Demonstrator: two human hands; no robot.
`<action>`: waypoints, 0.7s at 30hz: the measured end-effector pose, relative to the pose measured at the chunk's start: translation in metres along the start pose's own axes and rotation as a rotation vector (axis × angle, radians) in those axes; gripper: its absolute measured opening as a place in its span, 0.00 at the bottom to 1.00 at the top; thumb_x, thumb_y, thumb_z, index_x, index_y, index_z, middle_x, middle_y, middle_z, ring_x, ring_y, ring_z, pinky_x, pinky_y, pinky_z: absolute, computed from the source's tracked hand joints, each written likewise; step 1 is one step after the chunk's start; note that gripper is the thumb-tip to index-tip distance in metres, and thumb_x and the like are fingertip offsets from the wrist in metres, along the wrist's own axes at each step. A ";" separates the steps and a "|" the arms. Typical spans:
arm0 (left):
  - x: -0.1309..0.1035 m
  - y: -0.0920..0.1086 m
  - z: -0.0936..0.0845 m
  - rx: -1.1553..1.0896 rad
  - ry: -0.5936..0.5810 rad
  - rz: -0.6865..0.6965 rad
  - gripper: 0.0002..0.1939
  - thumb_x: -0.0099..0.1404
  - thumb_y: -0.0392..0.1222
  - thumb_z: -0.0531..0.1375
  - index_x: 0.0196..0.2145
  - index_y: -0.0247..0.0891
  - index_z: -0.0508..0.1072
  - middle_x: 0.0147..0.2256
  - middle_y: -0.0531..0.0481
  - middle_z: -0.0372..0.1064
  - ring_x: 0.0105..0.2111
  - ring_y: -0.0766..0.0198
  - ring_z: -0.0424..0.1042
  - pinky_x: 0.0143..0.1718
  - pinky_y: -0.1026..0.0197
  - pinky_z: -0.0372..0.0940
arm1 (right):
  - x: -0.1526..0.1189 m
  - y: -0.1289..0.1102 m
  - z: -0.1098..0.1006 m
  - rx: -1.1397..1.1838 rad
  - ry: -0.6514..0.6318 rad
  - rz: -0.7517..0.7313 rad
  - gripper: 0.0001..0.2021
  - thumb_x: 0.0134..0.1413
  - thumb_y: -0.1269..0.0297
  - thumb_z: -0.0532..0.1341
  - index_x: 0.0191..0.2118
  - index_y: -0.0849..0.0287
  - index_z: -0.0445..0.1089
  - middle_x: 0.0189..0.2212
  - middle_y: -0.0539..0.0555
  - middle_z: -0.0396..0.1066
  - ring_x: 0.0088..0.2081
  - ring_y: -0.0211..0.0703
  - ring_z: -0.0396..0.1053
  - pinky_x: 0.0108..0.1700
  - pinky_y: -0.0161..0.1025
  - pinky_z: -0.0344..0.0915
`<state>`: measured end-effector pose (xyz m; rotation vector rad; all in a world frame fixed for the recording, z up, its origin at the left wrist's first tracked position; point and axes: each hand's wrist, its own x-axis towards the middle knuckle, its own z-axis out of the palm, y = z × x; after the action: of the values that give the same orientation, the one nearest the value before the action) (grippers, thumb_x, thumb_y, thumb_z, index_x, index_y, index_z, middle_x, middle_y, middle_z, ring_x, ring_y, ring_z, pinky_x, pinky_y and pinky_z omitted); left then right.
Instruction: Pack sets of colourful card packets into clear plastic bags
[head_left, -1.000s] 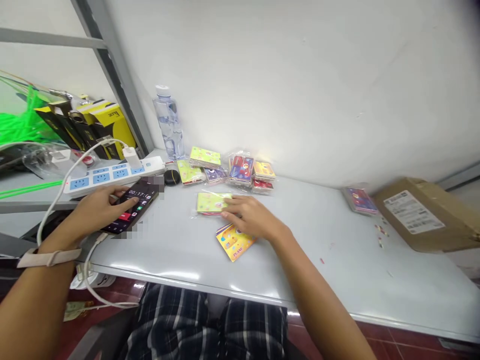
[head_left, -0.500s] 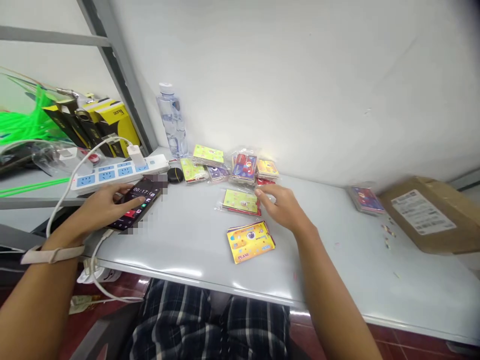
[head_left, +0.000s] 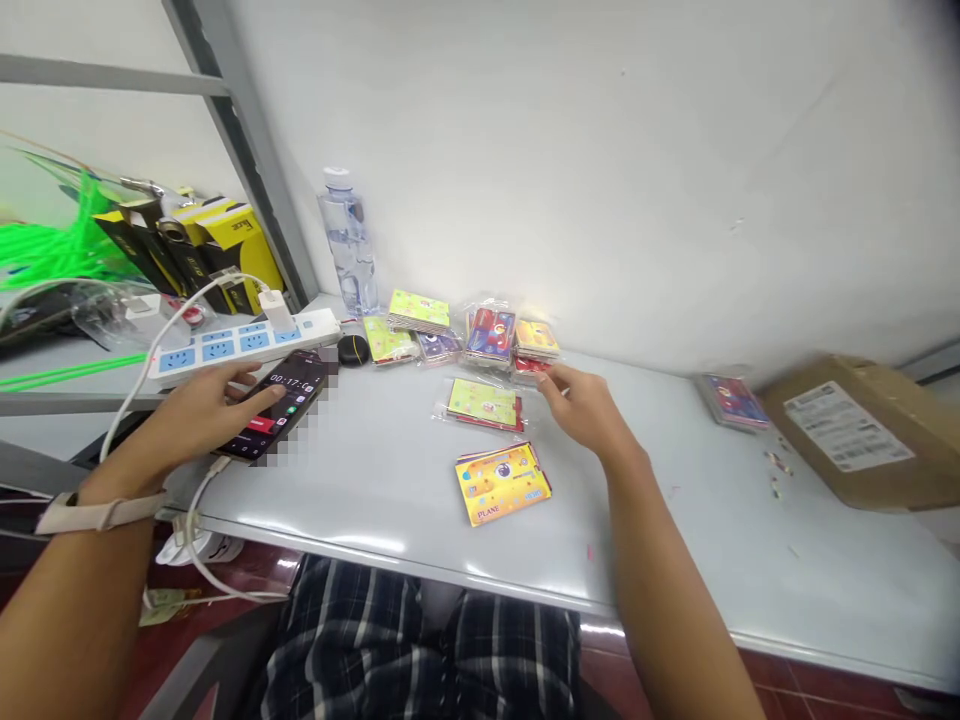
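My right grip [head_left: 589, 408] hangs released beside the bagged green card pack [head_left: 484, 403]; my left grip [head_left: 196, 415] rests loose-fingered on the phone [head_left: 279, 402].

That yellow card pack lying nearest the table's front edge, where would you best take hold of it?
The yellow card pack lies flat and slightly skewed on the table, clear of the green pack. Probably best from above: pinch its two long edges, or slide it to the front edge and grip a corner. The right hand is nearest.

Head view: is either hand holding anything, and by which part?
The left hand rests on the phone, fingers over its near left edge and thumb on the screen. The right hand holds nothing.
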<state>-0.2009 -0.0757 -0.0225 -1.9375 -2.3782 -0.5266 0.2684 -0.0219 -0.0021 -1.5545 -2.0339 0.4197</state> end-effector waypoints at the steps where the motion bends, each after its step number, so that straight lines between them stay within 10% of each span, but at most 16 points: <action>1: -0.003 0.007 -0.003 0.029 0.060 -0.024 0.34 0.71 0.67 0.51 0.54 0.35 0.76 0.43 0.45 0.79 0.42 0.55 0.77 0.50 0.48 0.75 | 0.000 0.002 0.000 -0.019 -0.018 0.053 0.17 0.72 0.54 0.54 0.31 0.54 0.70 0.31 0.54 0.76 0.34 0.47 0.70 0.37 0.42 0.62; 4: -0.016 0.042 -0.009 -0.035 0.231 0.107 0.25 0.73 0.56 0.54 0.57 0.37 0.73 0.49 0.43 0.75 0.53 0.51 0.75 0.61 0.43 0.69 | 0.001 0.005 0.004 -0.089 -0.125 0.192 0.20 0.70 0.54 0.55 0.25 0.53 0.61 0.25 0.52 0.70 0.28 0.44 0.64 0.33 0.41 0.56; 11: -0.050 0.134 0.014 -0.318 -0.023 0.626 0.18 0.77 0.48 0.55 0.58 0.40 0.72 0.55 0.41 0.72 0.56 0.50 0.74 0.61 0.44 0.70 | 0.004 0.005 0.013 -0.203 -0.232 0.330 0.24 0.72 0.48 0.53 0.23 0.52 0.55 0.24 0.54 0.67 0.28 0.45 0.62 0.32 0.40 0.53; 21: -0.041 0.162 0.038 -0.163 -0.113 0.672 0.21 0.74 0.42 0.55 0.61 0.33 0.69 0.58 0.33 0.69 0.57 0.43 0.71 0.59 0.38 0.71 | 0.003 0.007 0.019 -0.090 -0.189 0.351 0.25 0.67 0.46 0.57 0.22 0.53 0.54 0.22 0.50 0.64 0.26 0.42 0.59 0.30 0.40 0.53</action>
<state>-0.0292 -0.0770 -0.0294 -2.6988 -1.5942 -0.5756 0.2620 -0.0159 -0.0211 -2.0036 -1.9377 0.6344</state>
